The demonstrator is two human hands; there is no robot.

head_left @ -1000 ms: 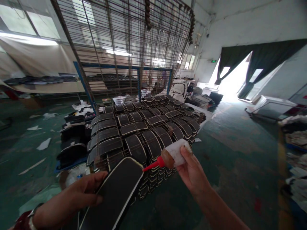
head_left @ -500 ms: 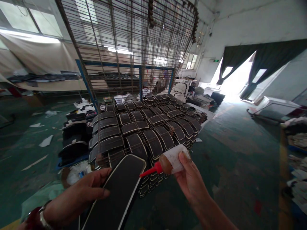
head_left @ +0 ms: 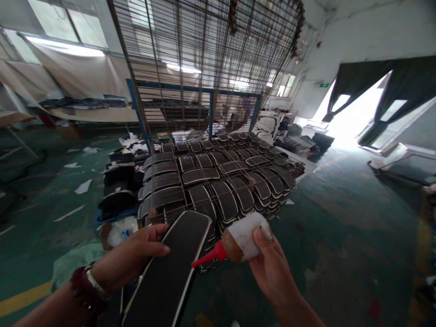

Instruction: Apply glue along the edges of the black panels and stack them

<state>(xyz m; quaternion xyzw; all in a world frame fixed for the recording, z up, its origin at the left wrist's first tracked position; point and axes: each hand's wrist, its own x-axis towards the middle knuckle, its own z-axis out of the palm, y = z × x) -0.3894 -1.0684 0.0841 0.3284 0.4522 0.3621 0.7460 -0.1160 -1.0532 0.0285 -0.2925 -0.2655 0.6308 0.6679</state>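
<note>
Green floor (head_left: 327, 245); wire mesh (head_left: 204, 50); stacked panels (head_left: 225, 202); black panel (head_left: 172, 268) clamped in my left grip (head_left: 138, 252); bottle (head_left: 243, 234) clamped in my right grip (head_left: 270, 261), red nozzle (head_left: 218, 251) at the black panel's edge.

The red nozzle (head_left: 206, 258) has moved down the dark panel (head_left: 168, 272) from its corner.

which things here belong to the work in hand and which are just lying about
Seemingly in the work:
dark panel in left hand
red-tipped bottle in right hand
stacked similar panels

Seemingly lying about:
white floor scraps
green sheeting
</note>
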